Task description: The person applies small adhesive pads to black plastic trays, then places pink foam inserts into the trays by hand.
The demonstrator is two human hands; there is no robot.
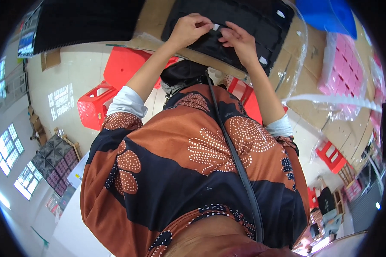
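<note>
A black moulded tray [244, 19] with several compartments lies on a brown cardboard-covered table [296, 47] at the top of the view. My left hand [188, 29] and my right hand [241, 39] meet over the tray's near edge. Their fingertips pinch a small white piece [216, 27] between them. Other small white pieces [280, 13] sit in the tray's compartments on the right. My patterned brown and black top fills the middle of the view, and both forearms reach up from it to the tray.
Red plastic stools [94, 107] stand on the pale floor under the table. Pink trays in clear plastic [347, 64] and a blue object [326, 13] lie at the right. A black sheet [85, 21] lies at the top left. Stacked grey and pink trays [55, 165] are at the lower left.
</note>
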